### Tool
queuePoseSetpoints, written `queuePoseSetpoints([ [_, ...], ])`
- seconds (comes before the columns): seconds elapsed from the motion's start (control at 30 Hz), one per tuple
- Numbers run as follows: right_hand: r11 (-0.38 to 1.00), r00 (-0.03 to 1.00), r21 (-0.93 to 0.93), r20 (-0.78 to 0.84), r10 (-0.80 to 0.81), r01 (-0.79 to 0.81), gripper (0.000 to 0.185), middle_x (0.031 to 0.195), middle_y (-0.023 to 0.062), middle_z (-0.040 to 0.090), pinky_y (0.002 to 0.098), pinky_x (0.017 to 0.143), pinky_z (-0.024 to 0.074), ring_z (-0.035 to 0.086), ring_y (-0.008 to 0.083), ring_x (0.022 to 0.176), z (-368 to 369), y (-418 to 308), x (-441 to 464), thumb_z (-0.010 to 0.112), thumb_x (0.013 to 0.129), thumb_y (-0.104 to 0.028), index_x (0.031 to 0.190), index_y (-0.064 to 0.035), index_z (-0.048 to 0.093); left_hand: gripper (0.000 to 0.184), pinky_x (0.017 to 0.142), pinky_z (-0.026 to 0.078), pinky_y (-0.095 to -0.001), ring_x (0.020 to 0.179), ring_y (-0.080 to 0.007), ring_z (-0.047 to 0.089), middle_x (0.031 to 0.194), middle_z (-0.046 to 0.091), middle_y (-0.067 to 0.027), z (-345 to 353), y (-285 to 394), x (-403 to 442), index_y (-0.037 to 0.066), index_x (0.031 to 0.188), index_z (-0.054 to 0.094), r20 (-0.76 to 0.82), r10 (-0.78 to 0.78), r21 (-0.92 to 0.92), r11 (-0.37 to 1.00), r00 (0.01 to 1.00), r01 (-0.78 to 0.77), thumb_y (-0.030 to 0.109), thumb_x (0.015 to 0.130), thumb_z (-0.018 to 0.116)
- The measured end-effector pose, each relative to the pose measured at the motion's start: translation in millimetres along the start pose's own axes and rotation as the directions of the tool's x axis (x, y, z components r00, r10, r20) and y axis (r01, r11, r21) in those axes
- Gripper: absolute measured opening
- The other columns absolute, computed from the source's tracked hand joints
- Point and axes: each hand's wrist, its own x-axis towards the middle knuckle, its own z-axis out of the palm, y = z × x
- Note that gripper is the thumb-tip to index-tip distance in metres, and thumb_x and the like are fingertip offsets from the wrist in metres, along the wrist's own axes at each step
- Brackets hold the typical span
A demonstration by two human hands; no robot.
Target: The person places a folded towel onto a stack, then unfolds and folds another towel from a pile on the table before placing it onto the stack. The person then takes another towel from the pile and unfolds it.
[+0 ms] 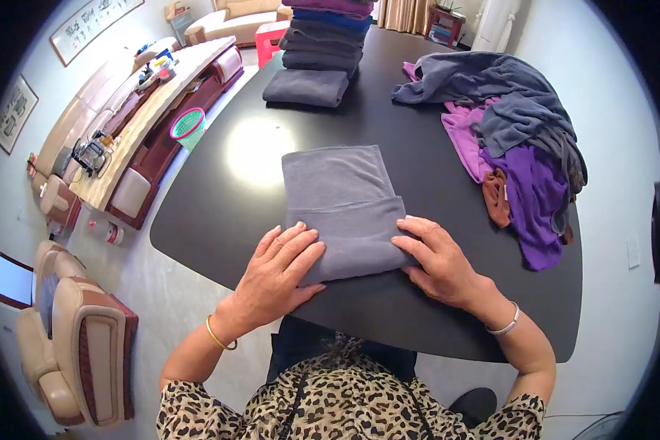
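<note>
A grey cloth [337,176] lies partly folded on the dark table [220,220], its near part doubled over the flat far part. My left hand [280,273] rests on the near left corner of the cloth, fingers on top and thumb at the near edge. On the right side, my right hand [441,262] holds the cloth's edge, with fingertips on top and the thumb at the near fold. Both hands touch the cloth from opposite sides.
A stack of folded towels [323,44] stands at the table's far side, with a folded grey one [306,87] in front. Loose grey, pink and purple cloths [528,139] are heaped at the right. Beyond the table's left edge are a green basket [189,128] and a long low table [136,136].
</note>
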Motion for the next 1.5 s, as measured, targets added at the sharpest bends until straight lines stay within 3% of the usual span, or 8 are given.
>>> queuePoseSetpoints([
  [0.33,0.978,0.998,0.206,-0.049,-0.029,0.038,0.033,0.103,0.0163,0.061,0.0420,0.090,0.0459,0.059,0.0332,0.105,-33,-27,-3,0.067,0.069,-0.007,0.101,-0.0014,0.056,0.043,0.100,0.040,-0.0448,0.102,-0.0266,0.062,0.106,0.064,-0.0091,-27,13,-11,0.005,0.110,0.057,-0.054,0.040,-0.271,0.961,0.998,-0.053,0.012,0.072,0.076],
  [0.47,0.847,0.943,0.450,-0.036,0.332,-0.281,0.024,0.074,0.0135,0.059,0.0336,0.063,0.0472,0.061,0.0245,0.066,-38,-28,16,0.061,0.083,-0.015,0.100,0.0011,0.056,0.039,0.090,0.044,-0.0326,0.097,-0.0196,0.060,0.106,0.061,-0.0108,-39,18,4,0.002,0.114,0.055,-0.072,-0.319,-0.602,0.769,0.945,0.214,0.006,0.077,0.066],
  [0.77,0.456,0.720,0.666,0.179,0.670,-0.590,0.035,0.071,0.0029,0.060,0.0294,0.060,0.0474,0.055,0.0091,0.064,13,39,46,0.061,0.089,-0.023,0.111,0.0030,0.053,0.037,0.069,0.047,-0.0250,0.079,-0.0098,0.054,0.113,0.055,-0.0081,15,-46,53,0.002,0.117,0.053,0.007,-0.539,-0.739,0.564,0.842,0.368,0.022,0.088,0.065],
  [0.87,0.409,0.669,0.617,0.270,0.692,-0.672,0.037,0.080,0.0095,0.062,0.0334,0.067,0.0506,0.061,0.0152,0.071,-3,28,50,0.062,0.088,-0.022,0.113,0.0033,0.052,0.039,0.070,0.048,-0.0247,0.082,-0.0100,0.055,0.113,0.054,-0.0065,16,-52,50,0.002,0.120,0.052,0.044,-0.486,-0.643,0.655,0.873,0.397,0.021,0.088,0.065],
  [1.03,0.982,0.959,0.004,-0.215,0.186,-0.189,0.047,0.124,0.0213,0.052,0.0463,0.096,0.0409,0.050,0.0375,0.115,-11,1,57,0.065,0.083,-0.027,0.120,-0.0001,0.053,0.041,0.082,0.049,-0.0301,0.095,-0.0192,0.059,0.116,0.054,-0.0090,1,-41,57,0.003,0.121,0.052,0.104,-0.493,-0.488,0.731,0.864,0.477,0.017,0.085,0.068],
  [1.1,0.996,0.982,-0.069,-0.186,0.033,-0.047,0.052,0.131,0.0207,0.048,0.0488,0.103,0.0354,0.044,0.0380,0.125,-2,-13,62,0.064,0.084,-0.033,0.124,-0.0012,0.053,0.047,0.098,0.041,-0.0388,0.115,-0.0311,0.051,0.127,0.050,-0.0155,-3,-36,55,0.003,0.124,0.052,-0.205,-0.208,-0.068,0.978,0.957,0.198,0.025,0.085,0.066],
  [1.2,0.991,1.000,-0.133,0.018,-0.026,0.028,0.062,0.144,0.0198,0.034,0.0528,0.111,0.0208,0.029,0.0369,0.137,22,-13,61,0.060,0.086,-0.042,0.135,-0.0058,0.045,0.057,0.110,0.027,-0.0444,0.131,-0.0370,0.034,0.138,0.042,-0.0185,-12,-29,51,0.003,0.131,0.048,0.090,0.010,0.026,1.000,0.996,-0.013,0.038,0.088,0.060],
  [1.5,0.887,0.985,-0.456,-0.172,-0.003,-0.077,0.045,0.138,0.0175,0.041,0.0592,0.103,0.0271,0.034,0.0374,0.132,13,42,68,0.063,0.082,-0.025,0.126,-0.0144,0.055,0.085,0.098,0.037,-0.0450,0.116,-0.0366,0.046,0.127,0.046,-0.0194,-18,-7,35,0.001,0.132,0.045,0.146,-0.096,0.023,0.995,0.985,0.094,0.061,0.075,0.065],
])
